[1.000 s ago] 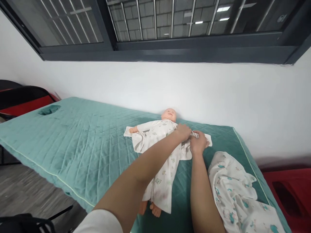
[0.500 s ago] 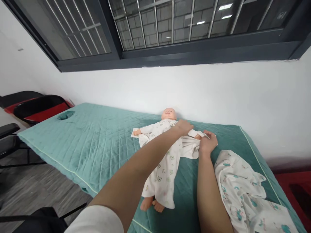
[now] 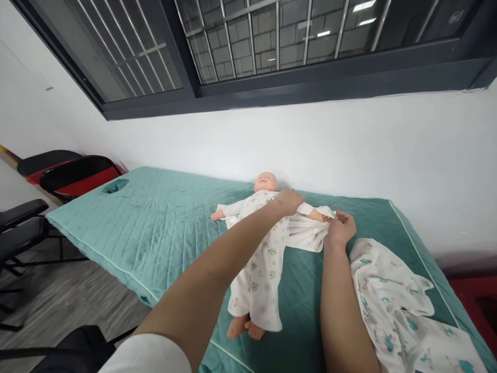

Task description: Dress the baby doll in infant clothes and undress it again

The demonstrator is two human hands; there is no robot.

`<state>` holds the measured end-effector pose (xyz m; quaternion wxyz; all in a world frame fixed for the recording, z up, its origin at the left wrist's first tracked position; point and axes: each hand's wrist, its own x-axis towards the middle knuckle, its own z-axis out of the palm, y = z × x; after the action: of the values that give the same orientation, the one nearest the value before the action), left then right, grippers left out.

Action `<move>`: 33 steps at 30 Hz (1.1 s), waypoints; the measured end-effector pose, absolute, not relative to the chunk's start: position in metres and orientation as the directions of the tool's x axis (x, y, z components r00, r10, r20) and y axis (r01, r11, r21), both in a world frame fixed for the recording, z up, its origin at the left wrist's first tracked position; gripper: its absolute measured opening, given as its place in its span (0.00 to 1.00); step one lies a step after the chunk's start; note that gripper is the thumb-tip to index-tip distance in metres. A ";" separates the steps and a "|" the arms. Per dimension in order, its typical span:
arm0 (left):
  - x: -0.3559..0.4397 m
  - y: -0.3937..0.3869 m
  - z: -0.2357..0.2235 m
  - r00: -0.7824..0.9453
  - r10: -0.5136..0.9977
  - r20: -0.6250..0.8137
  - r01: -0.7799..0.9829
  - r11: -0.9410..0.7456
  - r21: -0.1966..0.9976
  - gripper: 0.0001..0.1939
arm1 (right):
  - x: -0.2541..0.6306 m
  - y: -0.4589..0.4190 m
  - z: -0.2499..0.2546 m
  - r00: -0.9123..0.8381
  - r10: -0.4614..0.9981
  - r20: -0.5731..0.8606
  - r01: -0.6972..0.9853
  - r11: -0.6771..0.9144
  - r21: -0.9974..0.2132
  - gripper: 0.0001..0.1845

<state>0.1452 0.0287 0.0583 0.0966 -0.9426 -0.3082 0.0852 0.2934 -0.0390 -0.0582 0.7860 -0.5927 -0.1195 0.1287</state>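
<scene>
A baby doll [image 3: 266,182] lies on its back on the green quilted bed cover [image 3: 166,217]. It wears white patterned baby clothes [image 3: 272,259], with its bare feet towards me. My left hand [image 3: 290,202] is closed around the doll's upper arm near the shoulder; its fingertips are partly hidden. The doll's forearm and hand [image 3: 319,215] stretch out to the right. Just past that hand, my right hand [image 3: 341,228] pinches the edge of a loose white garment [image 3: 306,233]. This cloth is drawn taut beside and under the arm.
A crumpled white cloth with teal prints [image 3: 392,305] lies on the bed's right part. Black and red folding chairs [image 3: 83,178] stand at the far left, a black armchair [image 3: 23,228] nearer. A red plastic item [image 3: 476,298] is at right. Behind the bed is a white wall [image 3: 217,145].
My right hand has moved right, away from my left hand, pulling the white garment outward. The doll's hand on that side now shows. My view has shifted slightly left.
</scene>
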 end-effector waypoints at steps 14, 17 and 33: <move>0.145 0.028 0.041 0.811 0.580 -0.076 0.563 -0.809 -0.169 0.18 | 0.288 -0.036 -0.049 0.898 0.429 -0.099 -0.299 0.431 -0.851 0.12; 0.147 0.027 0.036 0.819 0.569 -0.075 0.557 -0.819 -0.139 0.17 | 0.288 -0.035 -0.048 0.882 0.460 -0.104 -0.328 0.438 -0.837 0.10; 0.145 0.017 0.031 0.802 0.594 -0.058 0.587 -0.802 -0.110 0.16 | 0.283 -0.039 -0.038 0.667 0.727 -0.164 -0.577 0.363 -0.732 0.13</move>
<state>0.1448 0.0167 0.0306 0.0431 -0.9483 -0.3113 0.0446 0.2830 -0.0388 -0.0382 0.8202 -0.4007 -0.0939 0.3973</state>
